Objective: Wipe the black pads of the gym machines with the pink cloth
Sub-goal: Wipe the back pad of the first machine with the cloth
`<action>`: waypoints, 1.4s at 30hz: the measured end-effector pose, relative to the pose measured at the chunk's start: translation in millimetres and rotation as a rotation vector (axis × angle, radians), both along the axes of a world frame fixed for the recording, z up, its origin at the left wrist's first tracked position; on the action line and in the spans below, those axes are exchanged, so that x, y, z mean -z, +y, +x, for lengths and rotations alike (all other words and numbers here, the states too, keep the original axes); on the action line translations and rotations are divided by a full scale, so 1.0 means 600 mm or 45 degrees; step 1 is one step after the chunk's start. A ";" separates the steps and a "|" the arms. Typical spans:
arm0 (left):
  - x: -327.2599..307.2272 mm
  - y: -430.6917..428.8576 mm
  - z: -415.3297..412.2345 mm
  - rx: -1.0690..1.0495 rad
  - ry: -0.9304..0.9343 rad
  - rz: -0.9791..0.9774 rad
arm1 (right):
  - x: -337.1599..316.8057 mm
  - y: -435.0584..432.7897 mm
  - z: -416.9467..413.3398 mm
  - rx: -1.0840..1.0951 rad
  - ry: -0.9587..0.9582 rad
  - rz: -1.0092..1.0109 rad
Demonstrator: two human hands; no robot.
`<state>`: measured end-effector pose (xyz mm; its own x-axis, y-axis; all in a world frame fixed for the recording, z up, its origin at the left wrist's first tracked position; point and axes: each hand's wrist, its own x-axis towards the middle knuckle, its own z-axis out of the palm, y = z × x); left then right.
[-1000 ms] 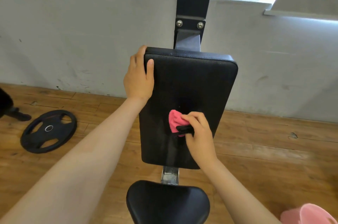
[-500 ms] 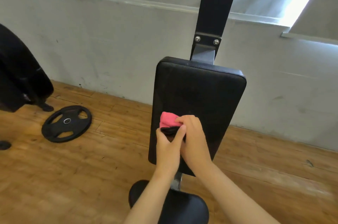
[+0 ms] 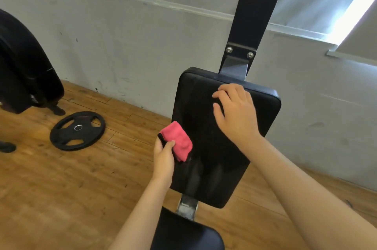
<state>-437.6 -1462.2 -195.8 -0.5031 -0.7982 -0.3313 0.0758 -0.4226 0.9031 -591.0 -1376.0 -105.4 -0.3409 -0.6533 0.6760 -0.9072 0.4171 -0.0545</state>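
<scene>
The black back pad (image 3: 206,119) of a gym machine stands upright in the middle, fixed to a dark post (image 3: 255,17). My left hand (image 3: 163,155) grips the folded pink cloth (image 3: 178,141) at the pad's left edge, about halfway down. My right hand (image 3: 236,111) is spread open with fingers apart over the pad's upper part, near its top edge; whether it touches the pad is unclear. Below the back pad sits the black seat pad (image 3: 183,233), partly cut off by the frame's bottom.
A black weight plate (image 3: 77,130) lies flat on the wooden floor at left. Another dark machine (image 3: 24,70) stands at the far left edge. A grey wall (image 3: 122,49) runs close behind the pad.
The cloth has passed from my right hand to my left. My left hand left the pad's top corner; my right hand has risen to the pad's upper part. The view has shifted left.
</scene>
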 end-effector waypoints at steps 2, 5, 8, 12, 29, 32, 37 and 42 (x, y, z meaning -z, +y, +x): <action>-0.006 -0.008 -0.013 -0.010 0.021 -0.051 | -0.006 -0.024 -0.026 0.107 0.123 0.126; -0.023 -0.024 -0.034 -0.028 0.078 -0.118 | -0.017 -0.051 -0.045 0.178 0.263 0.226; -0.046 -0.050 -0.052 -0.045 0.113 -0.222 | -0.045 -0.070 -0.072 0.247 0.324 0.378; -0.071 -0.084 -0.080 -0.167 0.100 -0.522 | -0.043 -0.074 -0.097 0.301 0.381 0.471; 0.100 -0.042 -0.165 -0.536 -0.630 -0.861 | -0.027 -0.082 -0.106 0.270 0.451 0.341; 0.123 -0.043 -0.151 -0.478 -0.680 -0.832 | -0.026 -0.082 -0.105 0.272 0.450 0.339; 0.101 -0.041 -0.125 -0.490 -0.514 -0.890 | -0.026 -0.081 -0.103 0.265 0.456 0.316; 0.071 -0.024 -0.145 -0.573 -0.353 -0.955 | -0.025 -0.081 -0.101 0.277 0.470 0.322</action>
